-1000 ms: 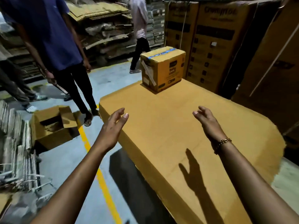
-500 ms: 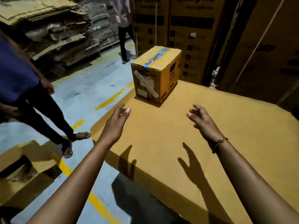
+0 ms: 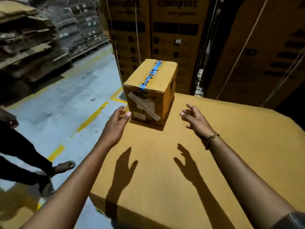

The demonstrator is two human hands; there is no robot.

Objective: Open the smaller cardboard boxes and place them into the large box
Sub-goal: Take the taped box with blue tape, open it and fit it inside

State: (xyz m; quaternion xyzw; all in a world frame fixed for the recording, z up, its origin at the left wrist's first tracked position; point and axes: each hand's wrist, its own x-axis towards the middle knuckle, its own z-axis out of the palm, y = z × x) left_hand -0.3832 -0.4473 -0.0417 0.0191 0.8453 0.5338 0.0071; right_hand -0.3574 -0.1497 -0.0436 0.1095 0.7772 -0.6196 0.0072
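Small box (image 3: pixel 151 95), taped shut, stands upright on the closed top of the large box (image 3: pixel 244 133), between the two hands and slightly beyond them; neither hand holds it.

Left of the grip: a bystander's dark trouser legs (image 3: pixel 23 156) and sandalled foot (image 3: pixel 64 166) on the grey floor (image 3: pixel 66 100). Half a second earlier this person's blue shirt was also in view; it has since left the frame.

Left hand (image 3: pixel 115 125): fingers straight and spread wide, tips just beside the small box's lower left corner; whether they touch it cannot be told. Earlier this hand was well short of the box.

Between the hands: blue tape (image 3: pixel 151 75) runs along the small box's top seam, and white labels (image 3: pixel 144 105) cover its near face. Its contents are hidden, as are those of the large box.

Right hand (image 3: pixel 197 120): fingers loosely curved and apart, holding nothing, near the small box's right side but clear of it. It too has closed in since the earlier frame. A chain bracelet (image 3: pixel 212 138) circles the wrist.

Beyond the grip: tall printed cartons (image 3: pixel 175 38).
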